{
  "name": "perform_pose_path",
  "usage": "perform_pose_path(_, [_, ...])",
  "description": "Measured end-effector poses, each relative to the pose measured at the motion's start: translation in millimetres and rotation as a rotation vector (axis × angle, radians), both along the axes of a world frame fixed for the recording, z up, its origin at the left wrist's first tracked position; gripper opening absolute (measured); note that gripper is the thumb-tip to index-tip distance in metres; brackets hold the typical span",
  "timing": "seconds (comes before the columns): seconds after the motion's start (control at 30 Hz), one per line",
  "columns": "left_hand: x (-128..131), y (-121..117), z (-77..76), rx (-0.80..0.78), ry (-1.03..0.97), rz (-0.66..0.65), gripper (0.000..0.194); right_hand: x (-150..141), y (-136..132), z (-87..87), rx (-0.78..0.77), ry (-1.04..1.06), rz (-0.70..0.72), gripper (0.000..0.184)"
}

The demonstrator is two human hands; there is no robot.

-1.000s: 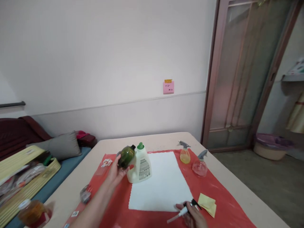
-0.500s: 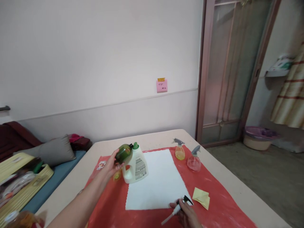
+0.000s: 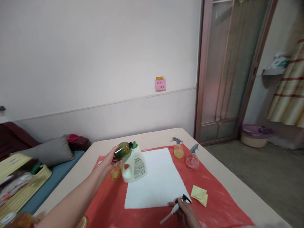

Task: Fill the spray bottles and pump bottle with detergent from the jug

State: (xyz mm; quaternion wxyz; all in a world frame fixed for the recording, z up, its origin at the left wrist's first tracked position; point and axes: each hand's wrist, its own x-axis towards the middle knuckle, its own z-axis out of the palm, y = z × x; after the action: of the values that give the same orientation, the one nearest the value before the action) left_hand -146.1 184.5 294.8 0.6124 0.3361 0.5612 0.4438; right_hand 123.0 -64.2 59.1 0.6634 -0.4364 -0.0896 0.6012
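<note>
My left hand [image 3: 111, 158] is closed round a dark green bottle [image 3: 122, 151], tipped so that its black neck meets the open green mouth of a large white detergent jug [image 3: 137, 166]. The jug stands upright on the left part of a white cloth [image 3: 156, 186]. Low over the cloth's near right corner, my right hand [image 3: 185, 210] grips a pump dispenser top [image 3: 177, 207] with a black head and a pale dip tube slanting down to the left. Whether liquid flows between bottle and jug cannot be made out.
Two spray bottles, one yellow [image 3: 178, 151] and one pink [image 3: 192, 161], stand right of the cloth on a red sheet [image 3: 218, 196]. A folded yellow cloth [image 3: 199, 195] lies nearer. Behind the jug's left side is a clear yellowish container [image 3: 116, 173]. A lidded jar [image 3: 17, 219] sits lower left.
The green bottle has tilted slightly, its neck staying at the jug's mouth. My right hand keeps the pump top in about the same place. The whole view has shifted a little.
</note>
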Motion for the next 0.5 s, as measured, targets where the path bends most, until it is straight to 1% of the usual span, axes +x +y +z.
perform_pose_path(0.07, [1,2,1.3,0.000,0.022,0.019,0.033,0,-1,1.5,0.000,-0.001,-0.006,0.067])
perform_pose_path(0.2, [1,4,5.0,-0.017,0.065,0.011,0.033,-2,-3,3.2,-0.009,-0.005,-0.019,0.069])
perform_pose_path(0.5, [0,10,17.0,-0.029,0.195,-0.014,0.039,-4,-4,7.6,-0.001,-0.014,-0.026,0.067])
